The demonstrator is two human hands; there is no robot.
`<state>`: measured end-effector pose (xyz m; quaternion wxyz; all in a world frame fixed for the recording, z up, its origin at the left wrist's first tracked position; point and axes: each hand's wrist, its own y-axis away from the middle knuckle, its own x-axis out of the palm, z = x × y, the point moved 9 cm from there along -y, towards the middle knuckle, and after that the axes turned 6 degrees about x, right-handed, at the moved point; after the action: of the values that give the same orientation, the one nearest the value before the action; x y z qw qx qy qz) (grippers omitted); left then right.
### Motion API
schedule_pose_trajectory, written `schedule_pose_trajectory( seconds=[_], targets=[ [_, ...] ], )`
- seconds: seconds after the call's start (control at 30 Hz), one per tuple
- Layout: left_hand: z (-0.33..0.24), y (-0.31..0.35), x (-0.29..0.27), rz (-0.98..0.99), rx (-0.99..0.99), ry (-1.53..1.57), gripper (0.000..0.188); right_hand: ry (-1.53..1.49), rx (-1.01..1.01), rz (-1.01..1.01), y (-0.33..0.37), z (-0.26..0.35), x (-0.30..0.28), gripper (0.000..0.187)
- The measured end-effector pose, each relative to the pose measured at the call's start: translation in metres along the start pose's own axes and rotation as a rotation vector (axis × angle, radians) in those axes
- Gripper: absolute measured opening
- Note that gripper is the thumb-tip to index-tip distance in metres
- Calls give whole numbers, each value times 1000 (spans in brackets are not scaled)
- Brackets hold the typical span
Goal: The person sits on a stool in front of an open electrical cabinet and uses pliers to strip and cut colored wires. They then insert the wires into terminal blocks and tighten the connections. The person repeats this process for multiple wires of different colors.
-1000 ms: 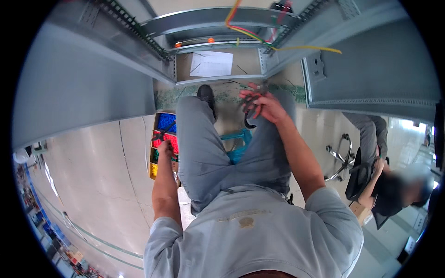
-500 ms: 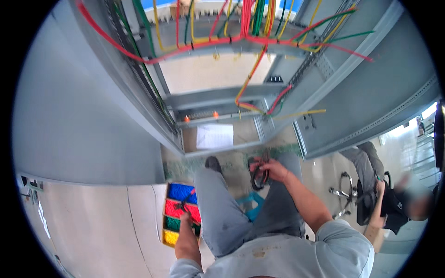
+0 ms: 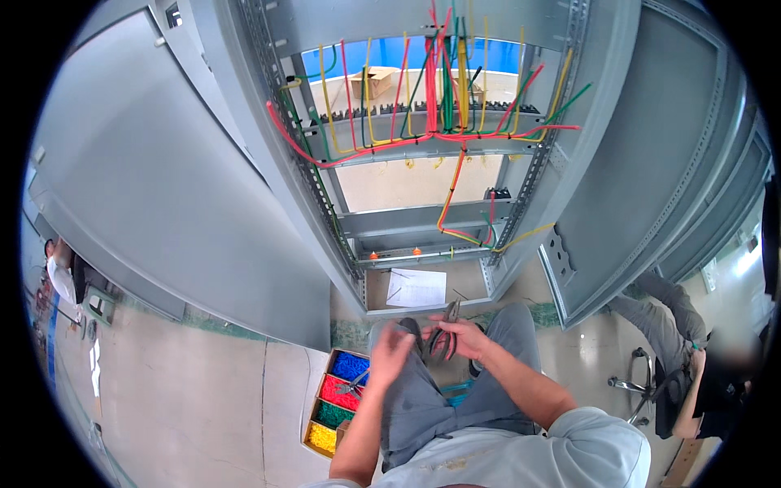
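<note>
My right hand point(image 3: 465, 338) is closed round a pair of dark-handled pliers point(image 3: 441, 346) above my lap, jaws pointing up toward the cabinet. Close by on the left is my left hand point(image 3: 391, 355), raised over my thigh; motion smears its fingers, so I cannot tell whether they hold anything. Beside my left leg a sectioned box point(image 3: 310, 416) contains small blue, red, green and yellow pieces. A second pair of pliers point(image 3: 350, 385) lies across its red section.
An open grey cabinet point(image 3: 428, 220) stands ahead, with bundled red, yellow and green wires point(image 3: 446, 130) across it. A paper sheet point(image 3: 416, 287) rests in its base. Doors point(image 3: 163, 187) spread on both sides. A seated person point(image 3: 691, 382) is at the right, another person at the far left.
My left hand has come up from the box to beside my right hand, leaving the other pliers on the box. My right hand still holds its pliers. The view has shifted.
</note>
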<state>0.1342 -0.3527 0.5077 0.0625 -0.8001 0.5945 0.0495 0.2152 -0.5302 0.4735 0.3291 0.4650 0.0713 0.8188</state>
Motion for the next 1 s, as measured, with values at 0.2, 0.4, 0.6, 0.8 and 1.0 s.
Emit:
schedule_pose_trajectory(
  seconds=[0.2, 0.4, 0.6, 0.8, 1.0],
  targets=[
    [-3, 37, 92, 33, -148, 119, 64, -16, -101, -134, 29, -7, -1, 40],
    [16, 51, 123, 80, -125, 230, 58, 137, -136, -188, 54, -31, -36, 43],
    [15, 59, 121, 92, -194, 213, 72, -36, -95, -161, 37, -47, -43, 34],
    [-2, 31, 120, 206, -121, -48, 83, -22, -183, -93, 45, -10, -36, 32],
    [-40, 17, 148, 477, -102, 5, 72, 63, -157, -37, 81, 34, -32, 34]
  ],
)
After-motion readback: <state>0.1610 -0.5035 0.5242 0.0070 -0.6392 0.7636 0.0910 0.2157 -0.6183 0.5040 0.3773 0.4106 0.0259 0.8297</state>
